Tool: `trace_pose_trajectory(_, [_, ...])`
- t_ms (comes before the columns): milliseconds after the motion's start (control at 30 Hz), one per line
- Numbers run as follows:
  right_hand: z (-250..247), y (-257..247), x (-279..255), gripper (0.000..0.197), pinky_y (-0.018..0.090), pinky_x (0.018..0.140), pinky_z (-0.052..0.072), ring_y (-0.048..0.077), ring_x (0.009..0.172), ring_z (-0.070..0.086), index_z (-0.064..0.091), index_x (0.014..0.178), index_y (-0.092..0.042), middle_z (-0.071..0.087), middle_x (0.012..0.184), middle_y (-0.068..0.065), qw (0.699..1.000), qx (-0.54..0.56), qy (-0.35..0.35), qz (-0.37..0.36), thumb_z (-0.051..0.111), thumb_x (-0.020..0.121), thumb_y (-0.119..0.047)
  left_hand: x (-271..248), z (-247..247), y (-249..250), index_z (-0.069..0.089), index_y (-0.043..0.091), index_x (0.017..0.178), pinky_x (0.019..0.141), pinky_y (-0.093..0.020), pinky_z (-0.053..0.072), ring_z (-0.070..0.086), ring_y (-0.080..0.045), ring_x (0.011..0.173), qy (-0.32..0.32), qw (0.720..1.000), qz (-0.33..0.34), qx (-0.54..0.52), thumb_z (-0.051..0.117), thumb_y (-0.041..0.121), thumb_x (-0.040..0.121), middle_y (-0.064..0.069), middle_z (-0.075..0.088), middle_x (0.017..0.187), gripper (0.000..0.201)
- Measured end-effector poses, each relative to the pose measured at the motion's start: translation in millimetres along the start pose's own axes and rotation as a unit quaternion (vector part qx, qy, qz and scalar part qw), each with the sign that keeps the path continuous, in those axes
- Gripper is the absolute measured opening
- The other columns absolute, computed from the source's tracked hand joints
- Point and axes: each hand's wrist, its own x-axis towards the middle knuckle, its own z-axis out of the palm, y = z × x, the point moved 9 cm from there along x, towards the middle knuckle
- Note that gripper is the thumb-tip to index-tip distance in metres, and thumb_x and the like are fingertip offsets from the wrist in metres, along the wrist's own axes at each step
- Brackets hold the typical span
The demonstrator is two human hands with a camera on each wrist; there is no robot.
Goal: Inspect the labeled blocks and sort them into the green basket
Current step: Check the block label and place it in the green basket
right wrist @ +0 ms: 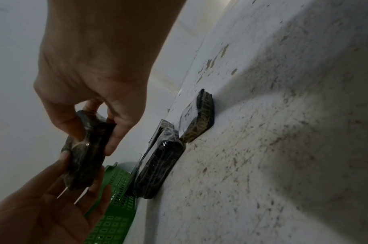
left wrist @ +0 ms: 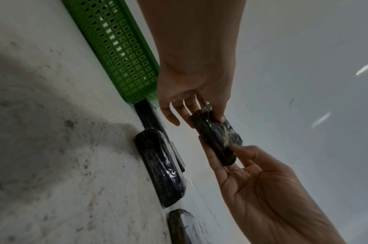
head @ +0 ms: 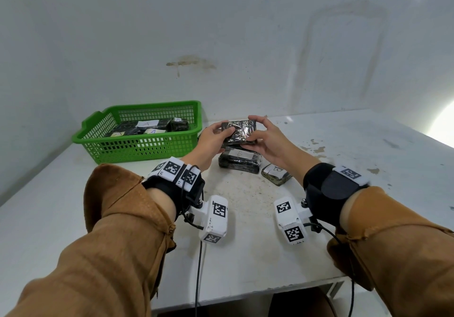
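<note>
A dark block [head: 239,132] wrapped in shiny film hangs above the table, held at both ends. My left hand [head: 213,134] grips its left end, thumb on top. My right hand [head: 262,137] pinches its right end between thumb and fingers. No label shows on its upward face. The left wrist view shows the held block [left wrist: 216,138] between both hands, and so does the right wrist view, with the block [right wrist: 84,151] seen edge-on. The green basket [head: 137,144] stands to the left and holds several blocks with white labels.
Under my hands a stack of wrapped blocks [head: 239,160] lies on the white table, its top one white-labelled. A smaller block marked B [head: 276,174] lies to its right. A white wall rises close behind, and the table's front edge [head: 245,294] is near me.
</note>
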Motion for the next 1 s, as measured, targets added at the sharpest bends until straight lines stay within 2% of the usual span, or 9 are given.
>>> trace_pose_trajectory(133, [2.0,-1.4,-1.2,0.056,0.037,0.081,0.058,0.03,0.092,0.064,0.054,0.114,-0.018,0.052,0.116,0.024,1.0,-0.015,-0.017,-0.012,0.042,0.081,0.025,-0.6,0.6,-2.5,0.055,0.018,0.122,0.063,-0.021,0.045,0.06,-0.015,0.084,-0.007,1.0,-0.007,-0.004,0.06,0.029,0.091,0.004,0.061,0.092,0.033])
trace_pose_trajectory(200, [3.1,-3.8,-2.3,0.054,0.036,0.081,0.058,0.027,0.093,0.063,0.055,0.118,-0.02,0.053,0.115,0.019,1.0,-0.018,-0.015,-0.015,0.045,0.083,0.02,-1.3,0.1,-1.3,0.056,0.019,0.121,0.064,-0.02,0.046,0.06,-0.011,0.082,-0.009,1.0,0.006,-0.005,0.059,0.027,0.092,0.006,0.061,0.094,0.031])
trace_pose_trajectory(267, [3.3,-4.0,-3.0,0.047,0.036,0.082,0.055,0.025,0.097,0.061,0.051,0.126,-0.022,0.054,0.115,0.012,1.0,-0.022,-0.009,-0.009,0.051,0.088,0.006,-2.3,0.6,1.5,0.057,0.021,0.117,0.064,-0.018,0.049,0.061,-0.007,0.081,-0.017,0.999,0.023,-0.023,0.061,0.018,0.091,0.006,0.062,0.095,0.027])
trace_pose_trajectory(367, [-0.5,3.2,-1.5,0.045,0.039,0.092,0.05,0.028,0.103,0.06,0.042,0.138,-0.021,0.052,0.126,0.012,1.0,-0.027,0.006,0.014,0.055,0.094,-0.022,-4.5,-0.2,9.0,0.059,0.018,0.112,0.06,-0.016,0.052,0.062,-0.009,0.081,-0.025,0.997,0.049,-0.056,0.063,0.002,0.086,0.003,0.062,0.094,0.031])
trace_pose_trajectory(467, [-4.1,6.9,-1.2,0.044,0.036,0.089,0.052,0.031,0.098,0.065,0.044,0.134,-0.015,0.054,0.122,0.015,0.999,-0.013,0.019,0.027,0.053,0.096,-0.034,-5.1,-2.0,13.0,0.06,0.014,0.109,0.059,-0.012,0.049,0.062,-0.009,0.081,-0.027,0.996,0.069,-0.058,0.064,-0.006,0.082,0.001,0.064,0.095,0.034])
trace_pose_trajectory(567, [-5.1,8.0,-2.8,0.036,0.035,0.087,0.054,0.033,0.097,0.066,0.048,0.124,-0.012,0.057,0.114,0.016,0.999,0.025,0.02,0.035,0.052,0.096,-0.034,-2.9,-3.1,9.5,0.062,0.019,0.1,0.069,-0.017,0.051,0.062,-0.015,0.09,-0.031,0.996,0.072,-0.049,0.067,-0.007,0.079,-0.004,0.065,0.101,0.034])
trace_pose_trajectory(667, [-10.7,4.7,-1.1,0.03,0.034,0.089,0.054,0.03,0.095,0.066,0.052,0.12,-0.009,0.059,0.107,0.014,0.999,0.037,0.039,0.009,0.056,0.095,-0.024,-0.7,-3.5,1.9,0.06,0.024,0.092,0.08,-0.025,0.05,0.06,-0.016,0.091,-0.034,0.997,0.048,-0.04,0.067,-0.007,0.079,0.001,0.063,0.097,0.034])
trace_pose_trajectory(900, [0.6,-8.6,-0.7,0.032,0.024,0.082,0.043,0.013,0.087,0.057,0.056,0.12,-0.02,0.062,0.098,-0.003,0.998,-0.05,0.031,-0.034,0.063,0.089,-0.022,1.6,5.3,-7.0,0.045,0.021,0.086,0.057,-0.017,0.046,0.057,-0.013,0.072,-0.059,0.998,0.031,0.022,0.064,-0.012,0.078,0.002,0.062,0.09,0.039])
trace_pose_trajectory(1000, [11.6,-6.1,-0.5,0.025,0.023,0.08,0.046,0.014,0.089,0.059,0.057,0.113,-0.016,0.063,0.097,0.001,0.998,-0.051,0.005,-0.027,0.063,0.089,-0.017,2.0,5.0,-2.9,0.044,0.018,0.086,0.062,-0.018,0.05,0.059,-0.013,0.073,-0.045,0.998,0.047,0.003,0.061,-0.017,0.078,0.0,0.062,0.085,0.041])
